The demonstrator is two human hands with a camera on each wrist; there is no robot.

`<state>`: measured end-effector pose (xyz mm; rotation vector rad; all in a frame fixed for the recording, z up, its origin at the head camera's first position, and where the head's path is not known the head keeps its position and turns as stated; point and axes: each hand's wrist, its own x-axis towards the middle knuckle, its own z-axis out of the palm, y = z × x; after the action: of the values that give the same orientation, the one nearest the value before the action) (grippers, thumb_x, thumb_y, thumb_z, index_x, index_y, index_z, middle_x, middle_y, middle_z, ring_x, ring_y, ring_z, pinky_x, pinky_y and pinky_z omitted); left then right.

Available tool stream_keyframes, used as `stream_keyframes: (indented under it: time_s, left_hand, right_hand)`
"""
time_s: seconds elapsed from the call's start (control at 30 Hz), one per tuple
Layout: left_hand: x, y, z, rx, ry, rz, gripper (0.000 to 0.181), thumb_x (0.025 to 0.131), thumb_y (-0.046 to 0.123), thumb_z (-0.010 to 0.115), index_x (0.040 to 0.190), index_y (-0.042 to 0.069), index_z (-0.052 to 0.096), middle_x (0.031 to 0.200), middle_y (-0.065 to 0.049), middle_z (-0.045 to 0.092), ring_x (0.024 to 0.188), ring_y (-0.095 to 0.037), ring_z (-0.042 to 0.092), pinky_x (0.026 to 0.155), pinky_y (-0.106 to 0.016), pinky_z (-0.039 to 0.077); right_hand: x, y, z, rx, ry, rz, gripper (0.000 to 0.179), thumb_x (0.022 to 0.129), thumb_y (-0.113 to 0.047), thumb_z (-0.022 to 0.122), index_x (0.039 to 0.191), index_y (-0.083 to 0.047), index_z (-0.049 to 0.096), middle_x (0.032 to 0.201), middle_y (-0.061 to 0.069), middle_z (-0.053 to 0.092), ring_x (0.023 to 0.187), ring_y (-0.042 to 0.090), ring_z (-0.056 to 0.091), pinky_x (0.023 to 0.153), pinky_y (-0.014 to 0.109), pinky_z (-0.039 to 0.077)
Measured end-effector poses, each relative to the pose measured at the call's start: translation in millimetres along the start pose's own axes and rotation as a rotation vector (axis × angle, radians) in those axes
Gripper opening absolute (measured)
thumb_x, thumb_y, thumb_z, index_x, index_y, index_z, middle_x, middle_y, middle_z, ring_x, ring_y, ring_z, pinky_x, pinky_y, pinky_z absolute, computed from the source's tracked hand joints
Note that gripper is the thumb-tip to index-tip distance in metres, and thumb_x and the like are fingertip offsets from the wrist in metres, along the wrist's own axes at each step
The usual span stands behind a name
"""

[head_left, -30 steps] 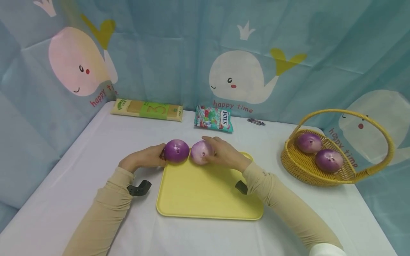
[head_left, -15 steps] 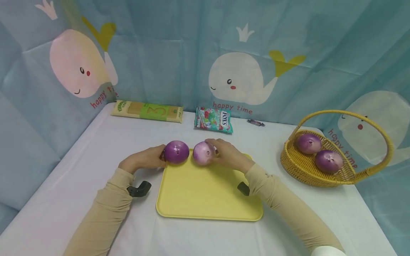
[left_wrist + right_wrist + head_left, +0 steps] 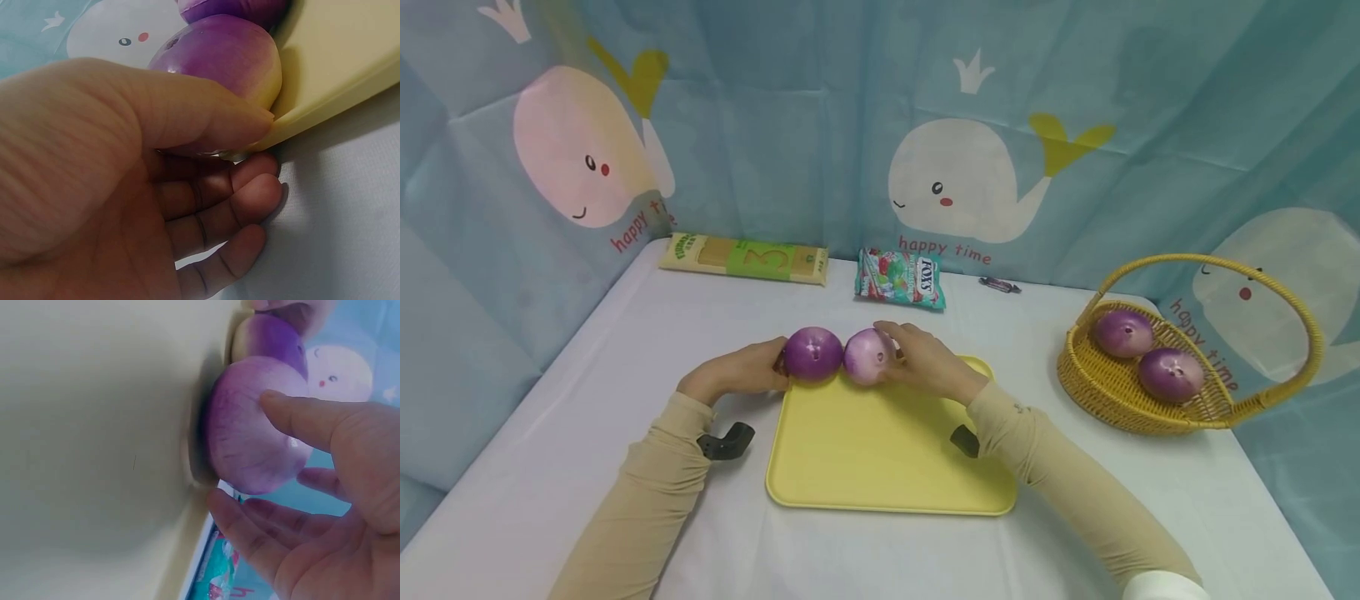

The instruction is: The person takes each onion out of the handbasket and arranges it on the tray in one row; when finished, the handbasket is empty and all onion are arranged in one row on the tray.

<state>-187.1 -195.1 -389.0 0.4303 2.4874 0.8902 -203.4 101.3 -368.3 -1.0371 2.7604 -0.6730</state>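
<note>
While gripping a purple onion from its outer side with the left hand, thumb against the skin and fingers bent, holding a paler onion with the right hand, thumb on the skin and fingers spread wide around the far side. Cannot tell the firmness of either hold. Half a second ago, a thin gap between this pair; now closed, both onions touching between the hands. Judging by that, probably a small nudge to set the pair side by side, with the letting-go not yet done. Beneath the hands, a yellow tray, with the pair at its far edge, toward the left corner; for the paler onion, full contact with the tray hard to tell. Beyond the left hand, a noodle packet; beyond the right hand, a bag of sweets and a wrapped sweet. Well to the right of the right hand, a wicker basket, holding a farther onion and a nearer onion.
</note>
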Motion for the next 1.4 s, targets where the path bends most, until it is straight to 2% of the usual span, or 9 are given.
stream_keyframes:
  time_s: [0.4,0.53,0.63,0.83,1.0,1.1,1.17,1.3,1.4]
  left_hand:
    - [-0.3,1.5,-1.7,0.000,-0.006,-0.020,0.037,0.082,0.013,0.065,0.112,0.000,0.049,0.092,-0.010,0.057,0.078,-0.019,0.054,0.070,-0.030,0.047]
    - [-1.9,1.3,-1.2,-0.019,-0.007,-0.020,0.037,0.081,0.012,0.065,0.112,0.000,0.049,0.092,-0.010,0.057,0.078,-0.019,0.053,0.070,-0.030,0.047]
    - [-2.3,0.4,-0.8,-0.026,-0.008,-0.019,0.037,0.081,0.012,0.066,0.111,0.000,0.049,0.091,-0.010,0.057,0.078,-0.019,0.053,0.070,-0.030,0.047]
    - [-2.0,-0.1,-1.7,-0.019,-0.009,-0.023,0.036,0.081,0.013,0.066,0.111,0.001,0.050,0.092,-0.010,0.057,0.080,-0.019,0.054,0.072,-0.031,0.048]
    - [0.6,2.2,-4.0,-0.004,-0.016,-0.033,0.038,0.083,0.014,0.066,0.115,0.002,0.049,0.094,-0.010,0.057,0.081,-0.020,0.053,0.073,-0.031,0.047]
    - [1.3,2.3,-5.0,-0.003,-0.018,-0.032,0.038,0.083,0.015,0.067,0.115,0.002,0.049,0.094,-0.010,0.057,0.082,-0.020,0.054,0.073,-0.030,0.047]
    - [1.0,2.4,-5.5,-0.003,-0.019,-0.031,0.038,0.083,0.016,0.067,0.114,0.002,0.049,0.094,-0.010,0.057,0.082,-0.020,0.054,0.073,-0.031,0.047]
    - [-0.1,2.0,-5.0,-0.012,-0.020,-0.028,0.038,0.083,0.016,0.067,0.114,0.002,0.049,0.094,-0.010,0.057,0.082,-0.020,0.054,0.073,-0.031,0.047]
    - [-1.1,0.3,-3.3,-0.022,-0.019,-0.034,0.036,0.083,0.016,0.067,0.112,0.002,0.049,0.093,-0.009,0.056,0.080,-0.019,0.053,0.071,-0.030,0.047]
  right_hand:
    - [-2.9,7.5,-5.5,0.014,-0.028,0.027,0.073,0.087,-0.030,0.072,0.147,-0.007,0.037,0.135,0.021,0.054,0.109,0.032,0.066,0.094,0.043,0.053]
    - [-11.4,10.0,-15.7,0.047,-0.017,0.037,0.063,0.092,-0.027,0.067,0.145,-0.006,0.041,0.140,0.021,0.051,0.110,0.034,0.065,0.093,0.044,0.054]
    - [-23.1,13.6,-28.4,0.067,0.029,0.044,0.048,0.095,-0.021,0.062,0.138,-0.004,0.051,0.136,0.018,0.056,0.110,0.033,0.065,0.091,0.045,0.054]
    - [-60.4,30.3,-65.3,0.025,0.223,0.095,0.019,0.097,-0.018,0.058,0.105,-0.007,0.071,0.105,0.009,0.072,0.092,0.024,0.068,0.081,0.041,0.056]
    - [-109.6,52.0,-107.4,-0.094,0.337,0.249,0.021,0.098,-0.025,0.055,0.090,-0.013,0.071,0.086,0.005,0.072,0.078,0.017,0.061,0.071,0.034,0.049]
    - [-139.3,71.5,-128.5,-0.152,0.342,0.365,0.026,0.098,-0.029,0.054,0.093,-0.011,0.071,0.087,0.009,0.071,0.073,0.018,0.058,0.065,0.031,0.045]
    - [-156.9,88.4,-138.9,-0.194,0.332,0.426,0.030,0.098,-0.031,0.054,0.099,-0.006,0.070,0.091,0.016,0.071,0.074,0.024,0.060,0.063,0.035,0.047]
    - [-185.0,124.5,-151.7,-0.242,0.273,0.519,0.040,0.099,-0.030,0.051,0.116,0.004,0.063,0.108,0.030,0.065,0.091,0.044,0.061,0.072,0.056,0.048]
    - [-198.6,148.1,-155.5,-0.291,0.221,0.544,0.046,0.097,-0.026,0.054,0.126,0.010,0.053,0.118,0.037,0.057,0.103,0.054,0.054,0.083,0.066,0.042]
